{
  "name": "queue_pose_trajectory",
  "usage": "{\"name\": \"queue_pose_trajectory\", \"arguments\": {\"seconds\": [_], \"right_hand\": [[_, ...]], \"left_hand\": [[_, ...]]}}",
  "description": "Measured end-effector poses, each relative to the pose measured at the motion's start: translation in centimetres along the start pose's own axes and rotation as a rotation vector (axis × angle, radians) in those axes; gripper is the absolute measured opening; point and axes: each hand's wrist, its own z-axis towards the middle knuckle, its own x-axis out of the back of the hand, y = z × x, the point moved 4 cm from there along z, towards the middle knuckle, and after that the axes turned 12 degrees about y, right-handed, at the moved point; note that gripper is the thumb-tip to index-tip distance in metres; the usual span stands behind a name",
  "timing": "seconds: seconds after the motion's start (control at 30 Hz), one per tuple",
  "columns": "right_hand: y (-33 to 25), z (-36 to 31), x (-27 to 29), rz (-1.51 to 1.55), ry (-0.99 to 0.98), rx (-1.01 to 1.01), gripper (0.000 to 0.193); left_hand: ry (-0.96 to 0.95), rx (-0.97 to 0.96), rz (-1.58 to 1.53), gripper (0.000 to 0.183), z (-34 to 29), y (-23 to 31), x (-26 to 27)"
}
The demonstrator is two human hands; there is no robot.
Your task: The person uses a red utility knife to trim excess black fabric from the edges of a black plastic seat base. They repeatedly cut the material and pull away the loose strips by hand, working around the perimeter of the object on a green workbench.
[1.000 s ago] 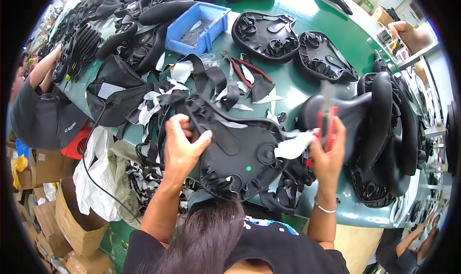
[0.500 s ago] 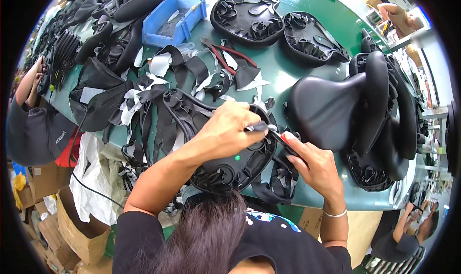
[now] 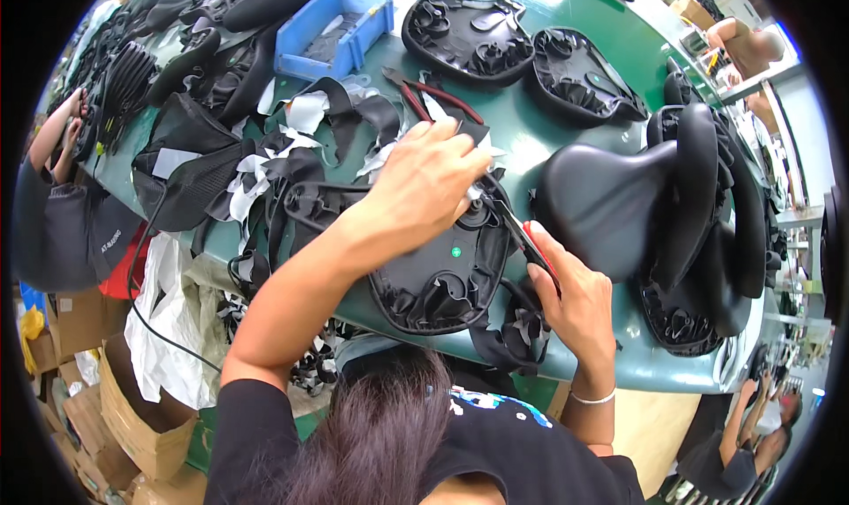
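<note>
Two hands on upturned saddle (image 3: 442, 271): left hand (image 3: 424, 182) pinching cover, right hand (image 3: 575, 297) gripping scissors (image 3: 517, 231); pliers (image 3: 424, 94) beyond.

Bright, even light falls from above, and a pale glare washes the green bench (image 3: 566, 10) at the top of the frame, while shadows under the parts stay soft. The fisheye bends straight edges toward the rim, where a black ring closes the corners. The centre is sharp; the edges smear slightly.
</note>
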Motion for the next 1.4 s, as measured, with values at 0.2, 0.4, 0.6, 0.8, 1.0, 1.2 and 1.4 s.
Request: {"name": "queue_pose_trajectory", "arguments": {"seconds": [0.2,0.4,0.6,0.8,1.0,1.2,1.4], "right_hand": [[-3.2,-2.9,-1.3,-0.200,-0.058,-0.164,0.055],[-1.1,0.2,1.1,-0.183,-0.059,0.020,0.052],[1.2,8.4,1.5,-0.071,-0.392,0.414,0.044],[2.4,4.8,4.0,-0.285,-0.392,0.222,0.052],[-0.3,-0.8,4.9,-0.391,-0.343,0.023,0.055],[1.8,1.4,5.0,-0.183,-0.315,0.060,0.050],[0.9,-3.7,4.9,-0.253,-0.271,-0.043,0.055]], "left_hand": [[0.446,0.622,-0.477,0.023,0.1,-3.7,-1.5],[0.336,1.039,-1.071,0.037,-1.2,-4.2,-0.3],[0.247,1.003,-1.161,0.047,-7.4,1.5,2.1],[0.456,0.247,-1.222,0.056,-3.9,-2.0,11.1],[-0.116,0.407,-0.593,0.025,-1.7,-5.5,5.4],[-0.438,-0.052,-0.804,0.020,3.1,1.0,-3.6],[0.202,0.986,-1.375,0.026,5.6,-0.7,-2.0]]}}
